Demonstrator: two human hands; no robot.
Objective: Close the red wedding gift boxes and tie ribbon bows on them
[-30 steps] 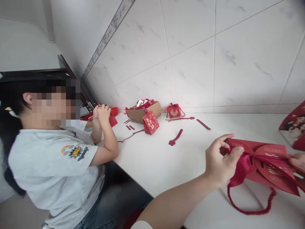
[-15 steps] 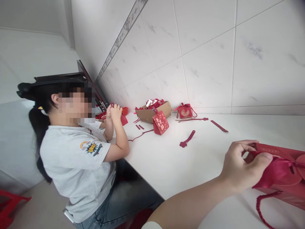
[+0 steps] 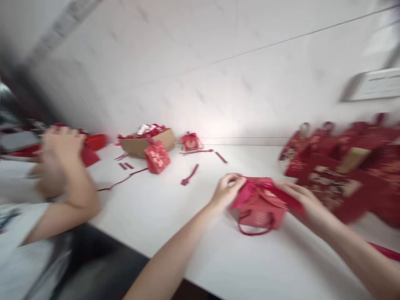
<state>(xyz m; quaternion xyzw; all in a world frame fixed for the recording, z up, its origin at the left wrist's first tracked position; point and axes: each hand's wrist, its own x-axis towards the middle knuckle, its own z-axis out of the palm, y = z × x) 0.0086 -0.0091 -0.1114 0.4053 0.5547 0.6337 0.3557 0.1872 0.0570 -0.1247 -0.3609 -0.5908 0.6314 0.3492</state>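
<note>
A red gift box [image 3: 261, 212] with a twisted cord handle [image 3: 254, 233] stands on the white table in front of me. A dark pink ribbon [image 3: 242, 196] is tied in a bow across its top. My left hand [image 3: 227, 191] pinches the bow's left side at the box's upper left corner. On the other side, my right hand [image 3: 304, 202] is closed on the ribbon, whose tail hangs below the fingers. Motion blur softens the right fingertips.
Several red gift bags [image 3: 331, 179] stand together at the right. Farther back are a cardboard box [image 3: 134, 146] of red pieces, a small red box [image 3: 158, 157] and another red box [image 3: 190, 142]. Loose red strips [image 3: 189, 175] lie on the table [image 3: 150, 216]. A co-worker's arm [image 3: 71, 183] is at the left.
My view has swung to the right, bringing my right hand and the red bags into sight. My left hand stays at the ribboned box. The co-worker now shows only in part at the left edge.
</note>
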